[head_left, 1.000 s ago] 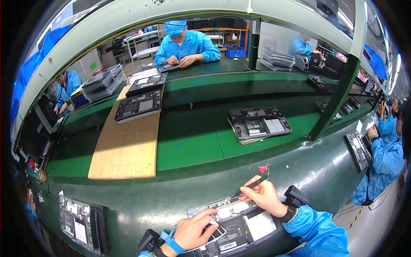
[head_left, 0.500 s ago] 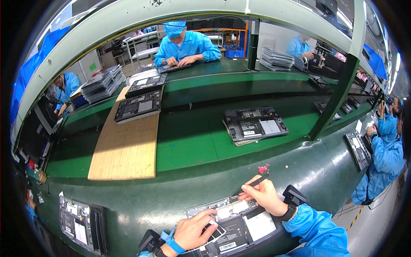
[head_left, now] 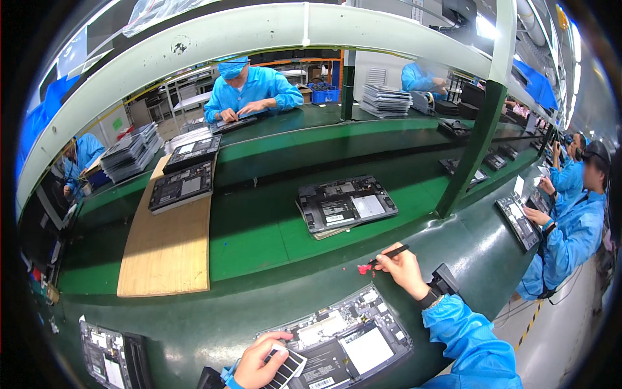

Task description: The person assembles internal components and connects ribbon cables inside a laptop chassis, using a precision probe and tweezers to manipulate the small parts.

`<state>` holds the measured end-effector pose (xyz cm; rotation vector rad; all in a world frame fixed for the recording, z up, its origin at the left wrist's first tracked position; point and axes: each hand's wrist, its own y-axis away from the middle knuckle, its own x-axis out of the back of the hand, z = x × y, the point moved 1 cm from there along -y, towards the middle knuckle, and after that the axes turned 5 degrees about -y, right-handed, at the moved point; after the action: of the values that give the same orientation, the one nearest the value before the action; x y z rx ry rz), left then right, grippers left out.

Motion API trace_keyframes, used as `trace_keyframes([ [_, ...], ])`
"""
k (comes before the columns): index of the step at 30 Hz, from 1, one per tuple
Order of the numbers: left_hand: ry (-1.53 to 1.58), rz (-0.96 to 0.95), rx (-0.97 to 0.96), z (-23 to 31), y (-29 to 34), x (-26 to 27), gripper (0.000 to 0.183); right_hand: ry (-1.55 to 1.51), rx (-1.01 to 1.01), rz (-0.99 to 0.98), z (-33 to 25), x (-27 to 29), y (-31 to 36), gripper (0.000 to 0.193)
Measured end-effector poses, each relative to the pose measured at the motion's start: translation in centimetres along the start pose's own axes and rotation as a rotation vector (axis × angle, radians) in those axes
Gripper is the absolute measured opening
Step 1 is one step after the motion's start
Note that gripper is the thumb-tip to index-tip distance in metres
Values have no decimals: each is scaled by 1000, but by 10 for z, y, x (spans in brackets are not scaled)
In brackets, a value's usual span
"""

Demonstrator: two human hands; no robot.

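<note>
An opened laptop base (head_left: 321, 323) lies on the dark green bench in front of me, its boards and black battery (head_left: 324, 363) exposed. A pale rectangle (head_left: 367, 351) covers part of its right side. Closed at the laptop's left edge, my left hand (head_left: 259, 364) holds a small white sheet with dark strips (head_left: 287, 371). Beyond the laptop, my right hand (head_left: 403, 271) pinches black tweezers (head_left: 397, 251). Their tip is at a small heap of red bits (head_left: 365, 268) on the bench.
Another opened laptop (head_left: 107, 356) sits at the left. Beyond the bench edge, more laptops (head_left: 346, 202) rest on the green line, near a wooden board (head_left: 165, 249). A green post (head_left: 476, 149) rises at the right; co-workers in blue (head_left: 253, 91) sit across and right.
My right hand has moved from over the laptop to the red bits, carrying the tweezers. The left hand still holds the sheet. My view has shifted to the right.
</note>
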<state>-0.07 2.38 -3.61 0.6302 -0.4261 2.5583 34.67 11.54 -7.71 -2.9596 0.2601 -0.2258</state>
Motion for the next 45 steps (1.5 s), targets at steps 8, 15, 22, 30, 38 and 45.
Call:
trace_keyframes([
  [8, 363, 394, 279, -8, 58, 8, 19, 279, 427, 132, -33, 14, 36, 13],
  [15, 585, 139, 693, -30, 130, -49, 19, 696, 227, -289, -55, 58, 123, 16],
  [22, 369, 192, 398, -18, 110, -76, 19, 624, -112, -361, -53, 32, 148, 40],
  [30, -134, 403, -121, 44, 68, -54, 27, 30, -319, -221, -64, 37, 149, 30],
  [38, 833, 752, 200, 31, 51, 35, 45, -305, -569, -614, -109, -26, 16, 41],
  [45, 409, 919, 145, 10, 55, 91, 32, -467, -336, -554, -51, -254, -131, 27],
])
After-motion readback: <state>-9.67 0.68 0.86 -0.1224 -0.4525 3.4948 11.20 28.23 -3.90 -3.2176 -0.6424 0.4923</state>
